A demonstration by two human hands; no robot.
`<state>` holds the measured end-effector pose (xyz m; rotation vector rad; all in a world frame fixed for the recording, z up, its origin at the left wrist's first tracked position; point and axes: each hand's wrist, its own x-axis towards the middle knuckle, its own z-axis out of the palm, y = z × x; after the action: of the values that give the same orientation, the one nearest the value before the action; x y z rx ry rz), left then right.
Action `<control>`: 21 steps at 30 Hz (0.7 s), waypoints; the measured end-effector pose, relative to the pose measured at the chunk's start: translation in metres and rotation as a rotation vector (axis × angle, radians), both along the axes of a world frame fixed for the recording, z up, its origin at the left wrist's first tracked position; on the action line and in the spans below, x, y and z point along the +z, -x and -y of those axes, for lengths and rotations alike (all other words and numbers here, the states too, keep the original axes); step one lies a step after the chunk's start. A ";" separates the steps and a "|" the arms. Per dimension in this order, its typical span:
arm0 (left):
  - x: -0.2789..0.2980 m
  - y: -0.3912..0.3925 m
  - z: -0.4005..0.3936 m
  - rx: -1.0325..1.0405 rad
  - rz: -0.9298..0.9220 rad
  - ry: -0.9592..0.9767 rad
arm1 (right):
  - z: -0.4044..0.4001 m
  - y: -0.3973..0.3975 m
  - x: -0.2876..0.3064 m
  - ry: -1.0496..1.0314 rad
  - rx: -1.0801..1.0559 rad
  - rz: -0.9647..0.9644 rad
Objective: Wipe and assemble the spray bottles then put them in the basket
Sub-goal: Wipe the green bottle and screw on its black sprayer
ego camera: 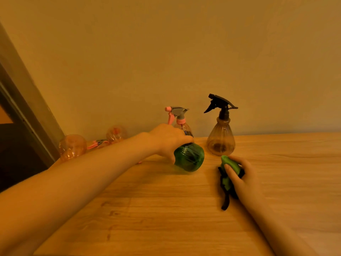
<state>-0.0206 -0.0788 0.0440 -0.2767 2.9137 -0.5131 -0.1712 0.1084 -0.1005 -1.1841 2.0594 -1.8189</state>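
My left hand (168, 140) grips the neck end of a green bottle body (190, 157), which is tilted with its base toward me just above the wooden table (166, 209). My right hand (241, 175) holds a green and black spray head (228, 179) lying on the table to the right of the bottle; its black trigger points toward me. An assembled pink-topped bottle (180, 120) stands behind my left hand. An assembled smoky bottle with a black spray head (221, 137) stands by the wall.
Two clear orange bottle bodies (72, 147) (116, 134) lie at the table's far left, with a loose pink spray head (96, 144) between them. A dark door frame (24, 115) rises at the left. The wall runs close behind the bottles.
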 end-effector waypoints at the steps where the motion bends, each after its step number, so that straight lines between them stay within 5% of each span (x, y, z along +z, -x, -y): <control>1: 0.002 0.005 0.001 -0.014 0.017 0.009 | -0.001 0.001 -0.001 0.002 -0.006 0.019; 7: 0.012 0.018 0.010 -0.035 0.019 -0.145 | -0.003 0.005 -0.001 0.006 -0.013 0.079; 21: 0.019 0.024 0.001 0.062 -0.289 -0.577 | -0.009 -0.003 0.005 0.020 0.090 -0.035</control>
<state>-0.0442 -0.0795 0.0627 -0.3776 3.1452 0.4148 -0.1683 0.1175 -0.0957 -1.3011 1.9759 -1.7940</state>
